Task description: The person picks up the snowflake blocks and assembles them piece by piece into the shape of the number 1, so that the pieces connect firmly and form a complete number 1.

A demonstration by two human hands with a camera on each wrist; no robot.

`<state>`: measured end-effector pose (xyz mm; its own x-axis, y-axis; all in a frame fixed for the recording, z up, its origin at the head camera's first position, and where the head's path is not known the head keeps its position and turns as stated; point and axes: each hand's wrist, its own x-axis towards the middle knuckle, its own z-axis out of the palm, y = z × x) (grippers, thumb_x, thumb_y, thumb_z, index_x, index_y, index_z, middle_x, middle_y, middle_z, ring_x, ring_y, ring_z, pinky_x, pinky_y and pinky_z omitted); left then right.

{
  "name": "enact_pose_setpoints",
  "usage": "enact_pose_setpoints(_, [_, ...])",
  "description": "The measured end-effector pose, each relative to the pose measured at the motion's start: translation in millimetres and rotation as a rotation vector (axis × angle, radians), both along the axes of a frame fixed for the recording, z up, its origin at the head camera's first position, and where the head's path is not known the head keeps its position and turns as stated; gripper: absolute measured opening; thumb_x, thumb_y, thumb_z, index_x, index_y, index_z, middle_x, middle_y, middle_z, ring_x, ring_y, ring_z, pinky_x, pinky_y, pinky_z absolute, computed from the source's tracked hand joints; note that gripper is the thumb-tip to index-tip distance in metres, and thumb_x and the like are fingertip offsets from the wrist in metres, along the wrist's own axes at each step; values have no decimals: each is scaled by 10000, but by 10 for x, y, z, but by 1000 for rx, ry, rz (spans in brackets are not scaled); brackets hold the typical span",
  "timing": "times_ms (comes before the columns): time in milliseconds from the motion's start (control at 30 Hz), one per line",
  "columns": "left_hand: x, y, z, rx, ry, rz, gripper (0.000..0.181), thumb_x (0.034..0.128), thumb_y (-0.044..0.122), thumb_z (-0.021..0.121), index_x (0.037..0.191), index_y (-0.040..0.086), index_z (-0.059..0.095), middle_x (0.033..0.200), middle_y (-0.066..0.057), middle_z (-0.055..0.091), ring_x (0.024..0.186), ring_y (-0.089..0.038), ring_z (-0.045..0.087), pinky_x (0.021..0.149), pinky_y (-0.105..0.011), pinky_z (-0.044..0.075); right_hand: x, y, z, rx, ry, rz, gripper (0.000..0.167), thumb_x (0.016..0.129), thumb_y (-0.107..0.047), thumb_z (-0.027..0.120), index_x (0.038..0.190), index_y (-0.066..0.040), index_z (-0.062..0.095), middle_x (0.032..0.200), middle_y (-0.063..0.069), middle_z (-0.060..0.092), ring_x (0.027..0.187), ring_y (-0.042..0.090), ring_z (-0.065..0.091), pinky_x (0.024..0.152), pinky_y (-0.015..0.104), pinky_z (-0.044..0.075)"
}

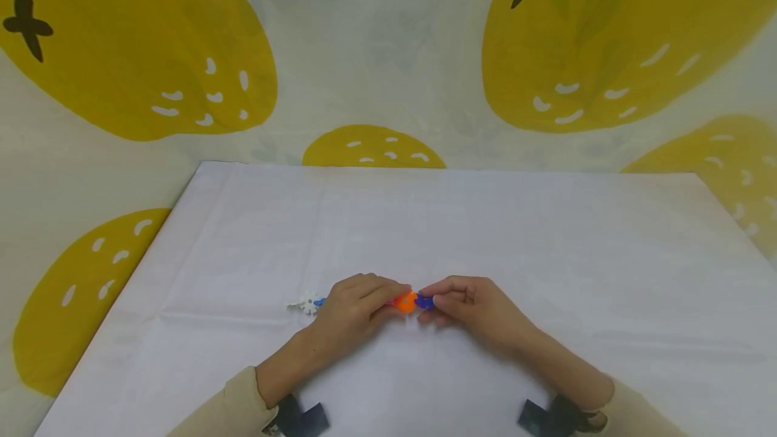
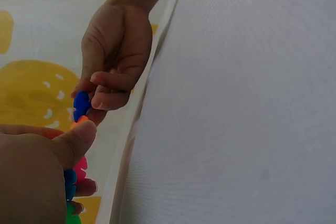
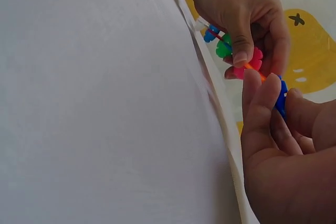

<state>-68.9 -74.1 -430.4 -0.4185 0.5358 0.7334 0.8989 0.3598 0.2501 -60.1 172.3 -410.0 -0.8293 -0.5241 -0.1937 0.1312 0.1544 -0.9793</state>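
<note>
A chain of notched plastic snowflake discs stretches between the two hands. My left hand (image 1: pixel 352 305) grips it near the orange disc (image 1: pixel 405 301), covering much of its middle. Between thumb and fingers, my right hand (image 1: pixel 485 305) pinches a dark blue disc (image 1: pixel 425 301), which touches the orange one's edge; whether they are interlocked I cannot tell. Further along come a pink disc (image 3: pixel 255 59), a green disc (image 3: pixel 223 47) and a lighter blue disc (image 3: pixel 210 33). A white disc (image 1: pixel 309 305) sticks out left of the left hand.
Beneath the hands lies a table with a white cloth (image 1: pixel 485 235). Behind it hangs a pale backdrop (image 1: pixel 376 52) printed with large yellow fruit shapes. Dark straps with small devices (image 1: pixel 303 418) sit at both wrists, by beige sleeves (image 1: pixel 233 403).
</note>
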Motion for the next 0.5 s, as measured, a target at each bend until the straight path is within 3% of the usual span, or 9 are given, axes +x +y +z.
enact_pose_setpoints(300, [-11, 4, -9, 10, -6, 0, 339, 762, 133, 804, 1076, 55, 702, 965, -6, 701, 823, -117, 658, 769, -213, 518, -5, 37, -1, -51, -11, 30, 406, 961, -162, 588, 1324, 4, 513, 1058, 161, 689, 1028, 301, 647, 846, 348, 519])
enact_pose_setpoints(500, [-1, -6, -21, -3, -1, 7, 326, 767, 117, 798, 1074, 62, 703, 971, -1, 699, 829, -112, 655, 768, -212, 517, 14, 10, 1, -8, -44, -41, 365, 916, -170, 656, 1228, 12, 608, 1031, 153, 699, 1001, 278, 661, 822, 326, 530])
